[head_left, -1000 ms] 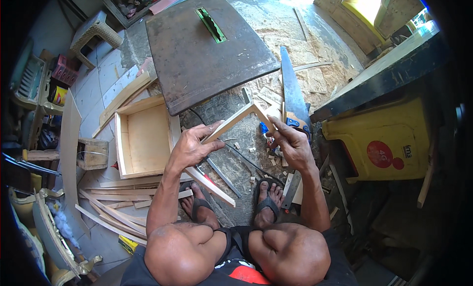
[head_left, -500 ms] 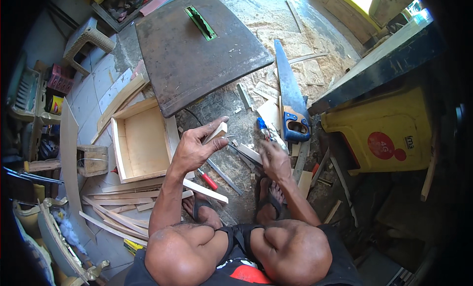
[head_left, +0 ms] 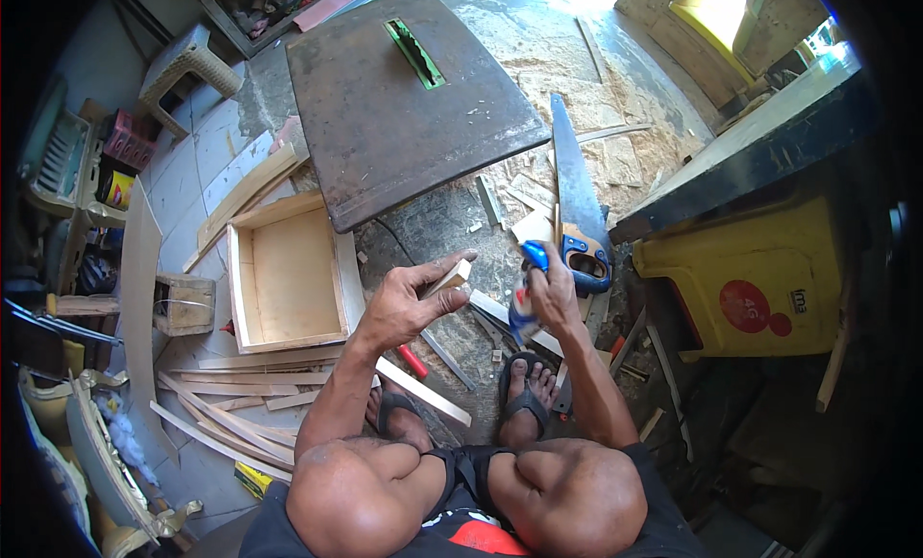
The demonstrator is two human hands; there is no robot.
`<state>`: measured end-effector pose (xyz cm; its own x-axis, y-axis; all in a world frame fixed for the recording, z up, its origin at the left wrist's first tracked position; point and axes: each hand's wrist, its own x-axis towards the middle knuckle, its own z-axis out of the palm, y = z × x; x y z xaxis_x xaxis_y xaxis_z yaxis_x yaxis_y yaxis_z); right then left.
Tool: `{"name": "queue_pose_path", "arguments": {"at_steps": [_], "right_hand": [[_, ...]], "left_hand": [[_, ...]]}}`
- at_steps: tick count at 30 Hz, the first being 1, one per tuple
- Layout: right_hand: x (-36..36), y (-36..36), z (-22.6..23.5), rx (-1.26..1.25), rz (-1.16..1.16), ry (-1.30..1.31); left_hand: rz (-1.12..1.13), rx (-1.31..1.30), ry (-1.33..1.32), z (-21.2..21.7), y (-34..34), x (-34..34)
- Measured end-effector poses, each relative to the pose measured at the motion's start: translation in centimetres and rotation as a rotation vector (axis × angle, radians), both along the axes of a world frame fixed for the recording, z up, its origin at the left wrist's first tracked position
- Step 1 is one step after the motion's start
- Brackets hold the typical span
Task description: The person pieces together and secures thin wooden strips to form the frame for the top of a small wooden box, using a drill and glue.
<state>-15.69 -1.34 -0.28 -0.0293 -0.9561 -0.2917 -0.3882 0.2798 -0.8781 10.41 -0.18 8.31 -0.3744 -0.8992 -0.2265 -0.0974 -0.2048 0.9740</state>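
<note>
My left hand (head_left: 392, 313) pinches a short pale strip of wood (head_left: 450, 277) between thumb and fingers, its cut end pointing up and right. To the right, my right hand (head_left: 555, 300) is closed around a small bottle with a blue top (head_left: 536, 256) and a white, red and blue lower part. That lower part is smeared by motion, and my fingers hide its middle. Just beyond this hand lies a handsaw (head_left: 578, 198) with a blue and wooden handle. A red-handled tool (head_left: 412, 361) rests on the floor below my left hand.
An open wooden drawer box (head_left: 352, 274) sits left, with several wood strips (head_left: 231, 435) nearer me. A dark tabletop with a green-edged slot (head_left: 423, 125) stands ahead. On the right are a yellow plastic stool (head_left: 769, 260) and a dark-sided plank (head_left: 740, 159). Sawdust and offcuts litter the floor.
My right hand has picked up the blue-topped bottle and raised it from the floor by the saw. My left hand still holds the wood strip. The view has shifted slightly.
</note>
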Motion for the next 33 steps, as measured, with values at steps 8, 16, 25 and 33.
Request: {"name": "queue_pose_path", "arguments": {"at_steps": [8,16,25,33], "right_hand": [[1.2,0.8,11.3,-0.36,0.471,0.19],[1.4,0.4,12.3,-0.329,0.581,0.264],[1.1,-1.9,12.0,-0.1,0.755,0.454],[-1.4,-1.5,-1.7,-0.179,0.261,0.902]], "left_hand": [[-0.065,0.056,0.05,-0.4,-0.4,-0.5],[-0.066,0.018,0.048,-0.9,0.0,-0.6],[-0.17,-0.163,-0.169,0.5,0.1,0.5],[-0.092,-0.155,0.057,1.2,0.4,-0.2]]}}
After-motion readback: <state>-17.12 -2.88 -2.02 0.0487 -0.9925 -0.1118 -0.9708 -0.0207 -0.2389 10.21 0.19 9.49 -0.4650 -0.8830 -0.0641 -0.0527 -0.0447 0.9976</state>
